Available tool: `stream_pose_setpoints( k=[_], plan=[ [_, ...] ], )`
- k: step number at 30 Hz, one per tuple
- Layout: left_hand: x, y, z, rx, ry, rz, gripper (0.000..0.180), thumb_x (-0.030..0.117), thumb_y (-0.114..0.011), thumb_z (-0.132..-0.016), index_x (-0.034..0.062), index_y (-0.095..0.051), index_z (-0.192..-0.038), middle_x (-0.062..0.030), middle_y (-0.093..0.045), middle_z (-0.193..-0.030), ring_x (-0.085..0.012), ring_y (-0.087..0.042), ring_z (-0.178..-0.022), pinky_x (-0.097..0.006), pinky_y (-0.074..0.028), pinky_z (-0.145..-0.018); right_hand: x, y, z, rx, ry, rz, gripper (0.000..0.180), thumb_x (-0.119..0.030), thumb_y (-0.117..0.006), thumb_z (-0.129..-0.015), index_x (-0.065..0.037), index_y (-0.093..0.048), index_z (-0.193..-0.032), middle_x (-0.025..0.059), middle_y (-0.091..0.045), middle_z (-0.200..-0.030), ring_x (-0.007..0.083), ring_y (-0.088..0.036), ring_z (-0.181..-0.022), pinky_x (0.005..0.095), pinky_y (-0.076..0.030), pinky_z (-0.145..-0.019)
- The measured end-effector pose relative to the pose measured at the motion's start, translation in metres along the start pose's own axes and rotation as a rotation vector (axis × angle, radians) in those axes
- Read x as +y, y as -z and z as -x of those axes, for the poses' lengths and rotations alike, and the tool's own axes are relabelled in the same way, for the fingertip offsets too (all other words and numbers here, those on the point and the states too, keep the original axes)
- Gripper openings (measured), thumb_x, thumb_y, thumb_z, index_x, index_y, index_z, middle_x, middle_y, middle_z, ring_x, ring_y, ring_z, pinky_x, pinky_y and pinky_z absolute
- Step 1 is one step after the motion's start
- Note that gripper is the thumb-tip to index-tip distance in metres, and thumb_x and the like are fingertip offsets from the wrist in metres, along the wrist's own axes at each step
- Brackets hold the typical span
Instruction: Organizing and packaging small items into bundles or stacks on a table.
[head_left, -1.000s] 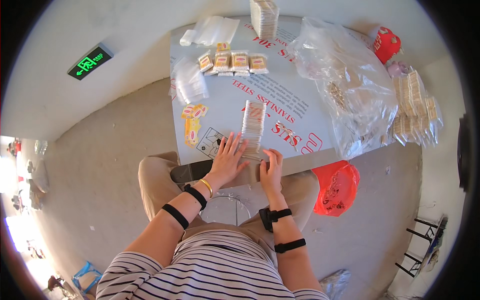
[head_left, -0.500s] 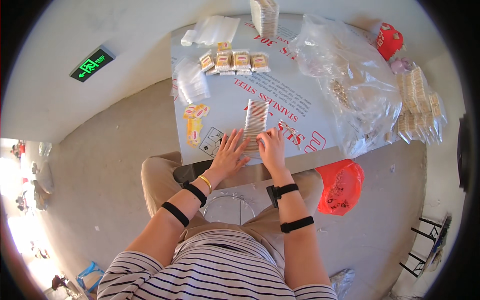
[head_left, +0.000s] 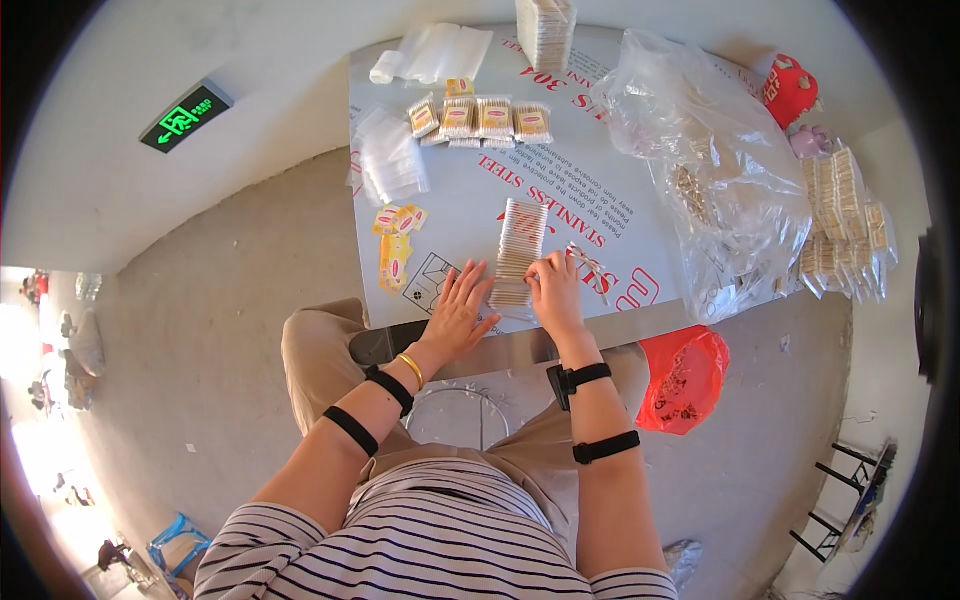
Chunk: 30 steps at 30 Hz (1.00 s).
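In the head view, a row of cotton swabs (head_left: 522, 238) lies on the surface (head_left: 452, 215). Left of it, the left hand (head_left: 457, 318) is spread; at its right edge, the right hand (head_left: 556, 298) curls, any pinch hidden.

Your left hand (head_left: 459, 312) and right hand (head_left: 555, 295) flank near end of cotton swab row (head_left: 522, 238), blocking side access there. Open lane on desk (head_left: 460, 220) runs between row and yellow labels (head_left: 396, 260) at left; second gap lies beyond row's far end, up to swab packs (head_left: 495, 118). Right of row, you have room up to big plastic bag (head_left: 725, 170), but loose swabs (head_left: 588, 258) lie there, just beside your right hand.
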<state>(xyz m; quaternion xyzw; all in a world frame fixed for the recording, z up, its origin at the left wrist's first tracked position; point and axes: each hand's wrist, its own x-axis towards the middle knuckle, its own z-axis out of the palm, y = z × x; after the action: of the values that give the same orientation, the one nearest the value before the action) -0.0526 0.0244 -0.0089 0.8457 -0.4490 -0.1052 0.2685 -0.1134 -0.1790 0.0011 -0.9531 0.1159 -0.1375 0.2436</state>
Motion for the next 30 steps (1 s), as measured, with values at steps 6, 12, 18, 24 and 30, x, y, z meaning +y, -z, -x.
stream_pose_setpoints(
  k=[6, 12, 18, 24, 30],
  plan=[
    [0.004, -0.004, -0.001, -0.004, -0.007, -0.017, 0.064, 0.044, -0.052, -0.096, 0.0094, -0.035, -0.148, -0.0155, -0.023, -0.159, -0.0349, -0.017, -0.149, -0.054, -0.010, -0.121, -0.003, -0.004, 0.002, 0.082, -0.014, -0.084, 0.015, -0.005, -0.073, -0.076, -0.010, -0.062, -0.085, 0.0071, -0.053, -0.093, 0.0308, -0.052, -0.093, 0.0432, -0.043, -0.080],
    [0.023, -0.005, -0.010, -0.089, -0.027, -0.322, 0.067, 0.050, -0.045, -0.098, 0.0152, -0.029, -0.154, -0.0128, -0.014, -0.163, -0.0357, -0.008, -0.151, -0.058, -0.007, -0.120, 0.000, 0.015, 0.033, 0.180, -0.168, -0.182, 0.016, -0.003, -0.072, -0.077, -0.009, -0.063, -0.089, 0.0090, -0.056, -0.094, 0.0320, -0.052, -0.092, 0.0437, -0.043, -0.080],
    [0.028, 0.007, 0.001, 0.019, 0.004, -0.140, 0.068, 0.045, -0.053, -0.096, 0.0125, -0.031, -0.152, -0.0153, -0.017, -0.161, -0.0369, -0.010, -0.151, -0.058, -0.007, -0.120, -0.005, 0.021, 0.075, 0.152, -0.190, -0.229, 0.019, -0.006, -0.069, -0.079, -0.008, -0.063, -0.097, 0.0113, -0.057, -0.099, 0.0343, -0.053, -0.095, 0.0452, -0.043, -0.081],
    [0.022, -0.004, 0.039, 0.057, 0.028, -0.103, 0.067, 0.035, -0.062, -0.091, 0.0054, -0.037, -0.145, -0.0165, -0.022, -0.159, -0.0389, -0.016, -0.148, -0.058, -0.008, -0.120, -0.019, 0.007, 0.090, 0.091, -0.230, -0.211, 0.022, -0.006, -0.071, -0.078, -0.009, -0.062, -0.098, 0.0117, -0.056, -0.100, 0.0348, -0.053, -0.098, 0.0448, -0.044, -0.083],
    [0.031, -0.015, 0.050, 0.034, 0.017, -0.062, 0.062, 0.034, -0.064, -0.090, 0.0155, -0.042, -0.145, -0.0157, -0.023, -0.158, -0.0388, -0.015, -0.148, -0.060, -0.007, -0.119, -0.020, -0.002, 0.072, 0.095, -0.245, -0.170, 0.023, -0.005, -0.074, -0.076, -0.009, -0.061, -0.095, 0.0117, -0.056, -0.097, 0.0342, -0.053, -0.096, 0.0450, -0.045, -0.081]
  ],
)
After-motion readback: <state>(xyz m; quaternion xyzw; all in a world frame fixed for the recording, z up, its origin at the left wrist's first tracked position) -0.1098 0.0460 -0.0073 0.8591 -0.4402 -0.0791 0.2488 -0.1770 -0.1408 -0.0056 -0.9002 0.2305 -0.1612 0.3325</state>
